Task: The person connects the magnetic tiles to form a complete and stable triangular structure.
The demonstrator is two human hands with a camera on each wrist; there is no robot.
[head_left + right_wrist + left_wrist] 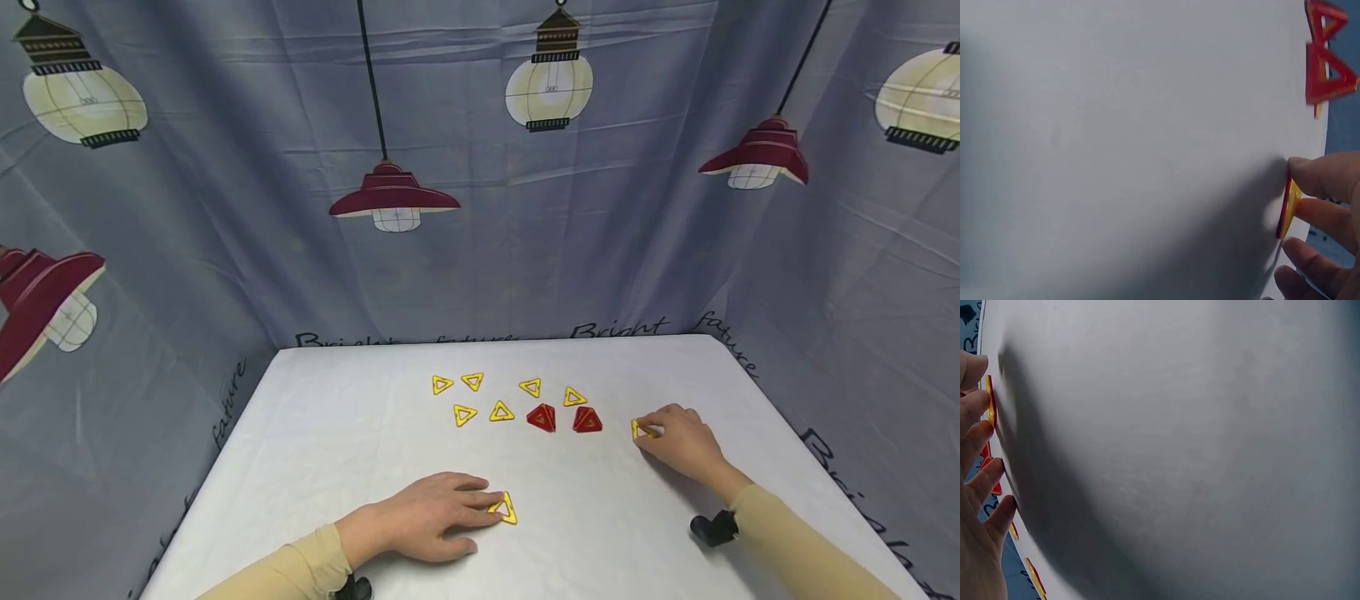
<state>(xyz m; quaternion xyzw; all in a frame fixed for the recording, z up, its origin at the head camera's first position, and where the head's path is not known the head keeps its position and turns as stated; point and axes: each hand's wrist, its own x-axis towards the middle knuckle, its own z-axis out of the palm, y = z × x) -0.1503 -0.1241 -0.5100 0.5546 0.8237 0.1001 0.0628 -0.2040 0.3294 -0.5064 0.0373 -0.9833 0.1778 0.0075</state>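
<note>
On the white table, my left hand [431, 517] lies palm down with fingers spread and fairly straight. Its fingertips rest on a yellow triangular frame tile [512, 512], whose edge [991, 412] shows yellow and red layers in the left wrist view. Farther right, my right hand [686, 442] pinches another yellow triangular frame tile [1289, 209] between thumb and fingers, low over the table; fingers cover much of it. To that hand's left stand two red pyramid-like shapes [542, 417] made of triangular frames; the right one [587, 419] is nearer to the hand.
Several more yellow triangular tiles [502, 412] lie scattered across the far middle of the white table [300, 467]. A grey-blue curtain [480, 275] printed with lamps surrounds the table's back and sides.
</note>
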